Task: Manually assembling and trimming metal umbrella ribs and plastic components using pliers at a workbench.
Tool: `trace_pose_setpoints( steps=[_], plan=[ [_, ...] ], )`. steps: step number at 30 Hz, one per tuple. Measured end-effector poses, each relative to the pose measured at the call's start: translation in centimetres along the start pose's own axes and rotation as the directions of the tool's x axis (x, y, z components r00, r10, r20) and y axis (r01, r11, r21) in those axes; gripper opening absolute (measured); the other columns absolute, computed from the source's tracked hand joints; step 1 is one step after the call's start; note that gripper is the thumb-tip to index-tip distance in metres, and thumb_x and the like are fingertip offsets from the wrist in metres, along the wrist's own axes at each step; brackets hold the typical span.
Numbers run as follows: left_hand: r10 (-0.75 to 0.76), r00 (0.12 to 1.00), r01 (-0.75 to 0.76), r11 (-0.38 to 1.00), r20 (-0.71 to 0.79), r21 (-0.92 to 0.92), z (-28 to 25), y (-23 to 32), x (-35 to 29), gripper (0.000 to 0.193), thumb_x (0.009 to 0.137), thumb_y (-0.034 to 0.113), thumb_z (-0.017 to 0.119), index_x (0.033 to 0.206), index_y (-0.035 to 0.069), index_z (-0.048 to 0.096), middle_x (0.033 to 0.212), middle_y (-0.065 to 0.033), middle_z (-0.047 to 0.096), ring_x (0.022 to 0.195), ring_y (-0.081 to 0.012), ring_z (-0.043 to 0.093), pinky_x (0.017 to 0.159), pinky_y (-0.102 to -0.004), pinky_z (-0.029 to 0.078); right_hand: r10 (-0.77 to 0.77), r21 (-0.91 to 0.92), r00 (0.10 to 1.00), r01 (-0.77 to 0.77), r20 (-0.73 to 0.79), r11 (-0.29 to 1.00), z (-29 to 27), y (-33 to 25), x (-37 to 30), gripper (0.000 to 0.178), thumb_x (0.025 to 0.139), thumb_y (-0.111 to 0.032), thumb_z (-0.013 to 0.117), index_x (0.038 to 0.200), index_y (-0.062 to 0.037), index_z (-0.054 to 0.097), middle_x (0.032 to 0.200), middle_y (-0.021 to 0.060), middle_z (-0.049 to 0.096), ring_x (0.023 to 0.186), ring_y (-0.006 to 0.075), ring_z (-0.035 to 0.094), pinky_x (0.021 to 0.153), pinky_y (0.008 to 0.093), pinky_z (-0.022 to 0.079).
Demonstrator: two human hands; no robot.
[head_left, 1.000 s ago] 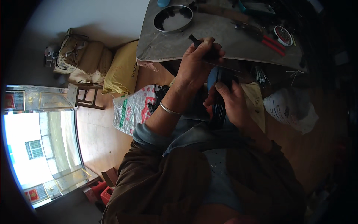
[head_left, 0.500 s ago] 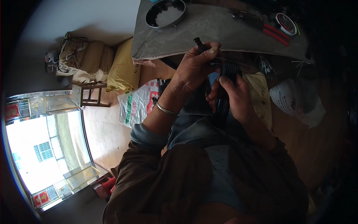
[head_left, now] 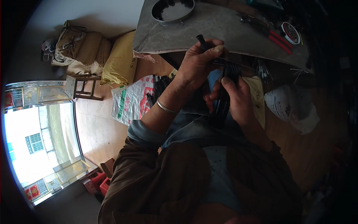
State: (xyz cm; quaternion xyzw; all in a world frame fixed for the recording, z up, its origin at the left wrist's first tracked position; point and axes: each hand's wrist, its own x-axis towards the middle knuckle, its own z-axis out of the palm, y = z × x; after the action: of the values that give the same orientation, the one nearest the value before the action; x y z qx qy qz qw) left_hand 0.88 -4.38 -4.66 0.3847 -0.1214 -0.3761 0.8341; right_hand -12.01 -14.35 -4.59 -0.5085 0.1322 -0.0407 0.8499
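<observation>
My left hand [head_left: 197, 61] is closed on a tool with a black handle [head_left: 201, 39], whose flared end sticks up above the fingers. A thin, wire-like piece runs from the thumb side of this hand across to the right; I cannot tell whether it belongs to the tool. My right hand [head_left: 236, 95] grips a long black ribbed bundle [head_left: 222, 106], thumb pressed on its front. The bundle's ridged upper end shows just above the right thumb, close beside the left fingers. Its lower end reaches down over my lap.
On the grey table [head_left: 209, 28] ahead stand a round pan [head_left: 172, 11], red-handled pliers [head_left: 279, 42] and a small round tin [head_left: 290, 33]. Black sticks [head_left: 158, 87] lie on a white sack [head_left: 128, 100] at left. Nearby are a yellow sack [head_left: 119, 59], a wooden stool [head_left: 87, 87] and a white bag [head_left: 283, 104].
The view has shifted slightly, so the table and the sacks sit a little differently. Both hands keep their holds; the left hand is marginally farther right in the picture.
</observation>
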Motion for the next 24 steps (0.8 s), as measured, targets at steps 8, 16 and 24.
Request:
trace_pose_setpoints(
  steps=[8, 16, 24],
  plan=[
    [0.025, 0.998, -0.026, 1.000, -0.064, -0.002, 0.7, -0.1, -0.1, 0.014, 0.088, 0.008, 0.064, 0.101, 0.005, 0.062, 0.091, -0.0071, 0.065, 0.083, -0.0152, 0.063, 0.075, -0.0287, 0.053, -0.015, -0.024, 1.000, 0.015, 0.004, 1.000, 0.0, 0.4, 0.1, 0.022, 0.097, -0.025, 0.053, 0.100, -0.0039, 0.052, 0.078, 0.0038, 0.060, 0.066, 0.0135, 0.063, 0.057, 0.0249, 0.049],
    [0.040, 0.997, -0.038, 0.998, -0.059, 0.042, 0.7, 0.2, 0.1, 0.012, 0.087, 0.008, 0.066, 0.098, 0.005, 0.063, 0.088, -0.0046, 0.065, 0.082, -0.0127, 0.062, 0.074, -0.0270, 0.052, 0.011, -0.055, 1.000, -0.011, -0.005, 0.998, -0.2, 0.3, 0.5, 0.021, 0.097, -0.025, 0.052, 0.098, -0.0034, 0.052, 0.078, 0.0045, 0.060, 0.066, 0.0138, 0.064, 0.053, 0.0236, 0.048],
    [0.068, 0.988, -0.048, 0.988, -0.138, 0.144, 1.1, 1.2, -0.5, 0.003, 0.085, 0.003, 0.066, 0.087, 0.005, 0.064, 0.076, -0.0013, 0.063, 0.066, -0.0087, 0.058, 0.060, -0.0224, 0.049, 0.001, -0.069, 1.000, -0.003, -0.029, 0.998, 0.8, -0.2, 0.6, 0.016, 0.096, -0.017, 0.050, 0.097, -0.0011, 0.051, 0.072, 0.0040, 0.055, 0.057, 0.0118, 0.055, 0.059, 0.0291, 0.055]
  ],
)
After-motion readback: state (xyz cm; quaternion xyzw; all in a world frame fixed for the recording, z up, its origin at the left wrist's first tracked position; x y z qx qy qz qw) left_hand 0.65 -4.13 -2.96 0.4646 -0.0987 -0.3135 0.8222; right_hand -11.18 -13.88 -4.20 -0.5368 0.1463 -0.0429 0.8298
